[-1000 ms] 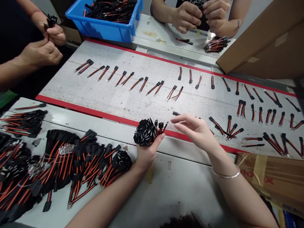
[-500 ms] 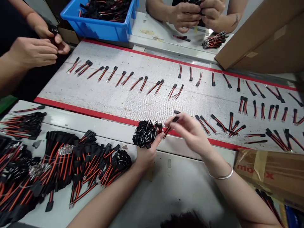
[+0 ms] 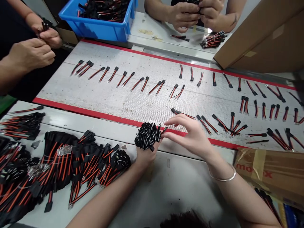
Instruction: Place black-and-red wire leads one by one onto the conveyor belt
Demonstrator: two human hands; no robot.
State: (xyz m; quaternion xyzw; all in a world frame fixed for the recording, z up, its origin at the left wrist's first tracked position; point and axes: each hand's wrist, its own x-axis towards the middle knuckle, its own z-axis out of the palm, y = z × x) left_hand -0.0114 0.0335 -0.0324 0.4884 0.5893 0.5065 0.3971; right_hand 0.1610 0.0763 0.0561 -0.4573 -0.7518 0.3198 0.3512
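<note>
My left hand [image 3: 145, 155] is palm up and holds a dense bundle of wire leads with black connectors [image 3: 147, 136]. Their red-and-black wires are mostly hidden in the bundle. My right hand [image 3: 190, 136] is at the bundle's right end, its fingertips apart around a short dark tip [image 3: 164, 129]. I cannot tell whether that tip is held. Loose red-and-black leads [image 3: 184, 113] lie on the belt just beyond my right hand. Large heaps of the same leads [image 3: 78, 167] lie on the table to my left.
A perforated white conveyor belt [image 3: 106, 91] with red edges carries spaced leads. Co-workers' hands [image 3: 30, 53] [image 3: 185, 15] work at the far side. A blue crate [image 3: 95, 31] holds more leads. Cardboard boxes [image 3: 261, 41] [image 3: 261, 171] stand at the right.
My right hand has opened slightly at the bundle's end, and the lead seen between its fingers earlier no longer shows clearly. The leads on the belt have shifted little.
</note>
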